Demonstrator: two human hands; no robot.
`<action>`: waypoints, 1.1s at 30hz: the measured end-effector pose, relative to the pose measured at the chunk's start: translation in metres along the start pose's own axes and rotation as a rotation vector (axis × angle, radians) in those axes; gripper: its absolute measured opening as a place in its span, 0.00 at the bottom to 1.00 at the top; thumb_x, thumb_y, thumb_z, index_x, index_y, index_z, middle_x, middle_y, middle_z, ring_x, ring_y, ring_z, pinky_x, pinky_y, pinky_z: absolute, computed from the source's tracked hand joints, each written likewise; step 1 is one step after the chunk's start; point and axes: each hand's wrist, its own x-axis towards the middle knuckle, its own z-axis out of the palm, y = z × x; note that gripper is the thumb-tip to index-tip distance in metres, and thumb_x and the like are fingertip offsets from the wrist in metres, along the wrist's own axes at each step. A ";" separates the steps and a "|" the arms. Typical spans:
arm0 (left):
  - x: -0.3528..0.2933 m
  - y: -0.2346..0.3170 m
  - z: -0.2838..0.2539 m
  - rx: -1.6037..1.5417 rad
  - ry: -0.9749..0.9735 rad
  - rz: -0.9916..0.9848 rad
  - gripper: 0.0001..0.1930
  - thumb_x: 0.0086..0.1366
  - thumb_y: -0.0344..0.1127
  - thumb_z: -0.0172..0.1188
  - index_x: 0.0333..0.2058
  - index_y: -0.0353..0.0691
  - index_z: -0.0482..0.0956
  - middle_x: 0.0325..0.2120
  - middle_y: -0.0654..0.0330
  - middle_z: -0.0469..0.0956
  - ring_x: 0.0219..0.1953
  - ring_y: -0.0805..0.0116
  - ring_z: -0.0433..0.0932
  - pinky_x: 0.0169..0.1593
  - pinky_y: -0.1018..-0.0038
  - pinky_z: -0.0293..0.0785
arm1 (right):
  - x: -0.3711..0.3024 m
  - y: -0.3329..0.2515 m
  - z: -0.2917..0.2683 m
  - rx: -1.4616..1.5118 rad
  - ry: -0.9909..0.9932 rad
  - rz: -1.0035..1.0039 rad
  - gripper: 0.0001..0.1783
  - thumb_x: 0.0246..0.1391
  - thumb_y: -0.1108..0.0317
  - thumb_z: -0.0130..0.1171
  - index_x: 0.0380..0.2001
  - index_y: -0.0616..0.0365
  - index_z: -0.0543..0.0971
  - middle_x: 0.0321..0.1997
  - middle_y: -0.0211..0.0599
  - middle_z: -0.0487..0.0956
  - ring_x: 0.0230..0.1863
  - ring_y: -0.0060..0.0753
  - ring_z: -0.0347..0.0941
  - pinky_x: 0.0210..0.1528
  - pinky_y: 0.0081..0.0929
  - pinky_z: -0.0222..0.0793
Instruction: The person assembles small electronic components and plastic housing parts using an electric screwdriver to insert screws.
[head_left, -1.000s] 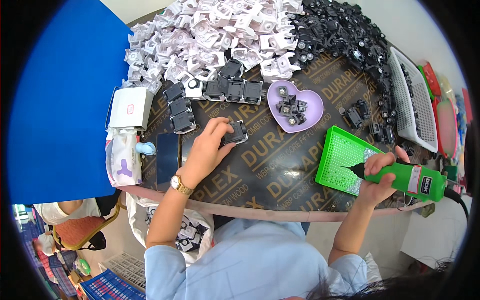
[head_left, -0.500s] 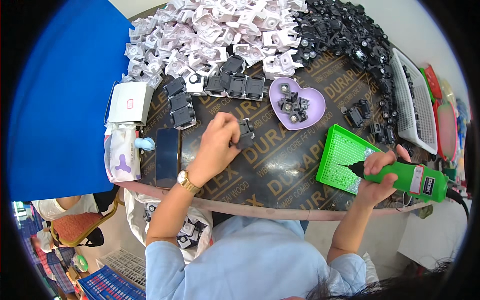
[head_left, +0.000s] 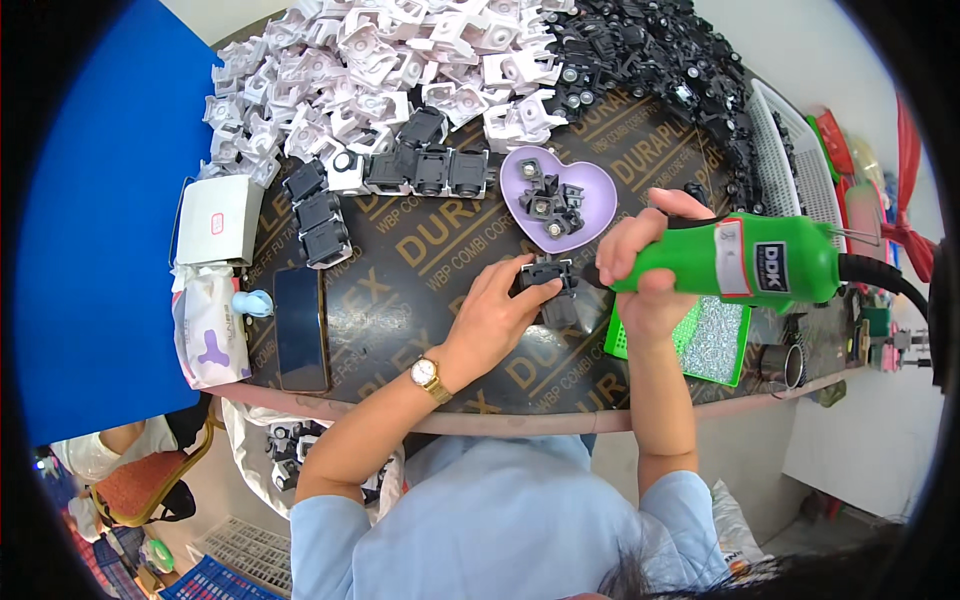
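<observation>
My right hand (head_left: 648, 265) is wrapped round the body of a green electric screwdriver (head_left: 705, 262), whose dark nose points left. That nose is close to a small black plastic assembly (head_left: 555, 300) on the table; whether the bit touches it I cannot tell. Fingers and thumb of my left hand (head_left: 500, 315) grip the assembly from its left side. Just beyond it stands a purple heart-shaped dish (head_left: 601, 205) with several small black parts in it. A green tray (head_left: 740, 372) of small silver screws lies below the screwdriver, partly covered by my right hand and forearm.
White plastic housings (head_left: 350, 70) and black parts (head_left: 650, 50) are heaped along the far side. Finished-looking black-and-white units (head_left: 430, 172) form a row. At left lie a phone (head_left: 301, 330), a wipes pack (head_left: 208, 330) and a white box (head_left: 222, 222). A white basket (head_left: 790, 150) stands far right.
The screwdriver and my right hand have swung left and away from me, up to the assembly. My left hand has shifted right with the assembly. The view has moved a little.
</observation>
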 end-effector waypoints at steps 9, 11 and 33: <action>-0.001 -0.001 -0.003 0.059 -0.031 -0.010 0.20 0.48 0.28 0.62 0.43 0.51 0.78 0.45 0.53 0.71 0.39 0.59 0.68 0.41 0.68 0.63 | 0.000 0.024 -0.006 -0.007 -0.099 0.001 0.33 0.42 0.69 0.68 0.50 0.68 0.65 0.19 0.29 0.72 0.20 0.16 0.66 0.23 0.13 0.58; 0.000 0.000 -0.007 0.042 -0.051 -0.034 0.20 0.49 0.29 0.62 0.44 0.52 0.78 0.44 0.53 0.71 0.38 0.59 0.69 0.41 0.68 0.63 | 0.001 0.025 -0.004 -0.015 -0.103 0.000 0.33 0.42 0.69 0.69 0.50 0.69 0.66 0.19 0.28 0.72 0.20 0.14 0.65 0.23 0.12 0.56; -0.007 -0.006 -0.002 0.208 -0.053 0.047 0.22 0.54 0.30 0.55 0.49 0.56 0.75 0.43 0.51 0.72 0.36 0.62 0.71 0.39 0.70 0.64 | -0.003 0.041 -0.007 -0.107 -0.060 0.165 0.22 0.49 0.69 0.61 0.42 0.63 0.63 0.19 0.33 0.68 0.16 0.23 0.63 0.18 0.21 0.62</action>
